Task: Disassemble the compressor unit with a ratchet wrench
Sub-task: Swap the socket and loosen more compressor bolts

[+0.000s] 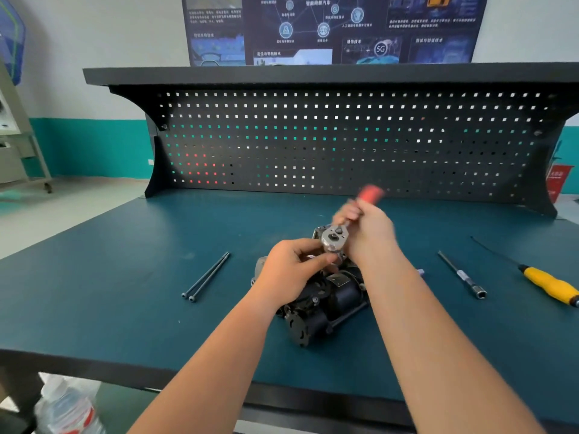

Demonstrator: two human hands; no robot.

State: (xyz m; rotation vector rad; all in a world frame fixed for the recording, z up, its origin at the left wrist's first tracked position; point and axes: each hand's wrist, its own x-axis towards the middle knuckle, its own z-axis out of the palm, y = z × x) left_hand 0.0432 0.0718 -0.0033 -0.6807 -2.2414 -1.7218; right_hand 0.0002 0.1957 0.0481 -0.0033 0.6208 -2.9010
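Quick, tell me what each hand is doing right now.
Left hand: closed, fingers curled round the top of the compressor, just under the head of the wrench.
Right hand: closed, gripping the wrench's red handle; blurred.

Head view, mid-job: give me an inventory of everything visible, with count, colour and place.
compressor unit: one, black, bench centre
ratchet wrench: one, steel head, red handle, on top of the unit
long bolts: two, dark, side by side, left of the unit
extension bar: one, steel, right of the unit
screwdriver: one, yellow handle, far right
workbench: one, teal top
pegboard: one, black, behind the bench
poster: one, dark blue, wall above
plastic bottle: one, clear, bottom left, below the bench
left hand: one, pinches beneath the wrench head
right hand: one, grips the red handle
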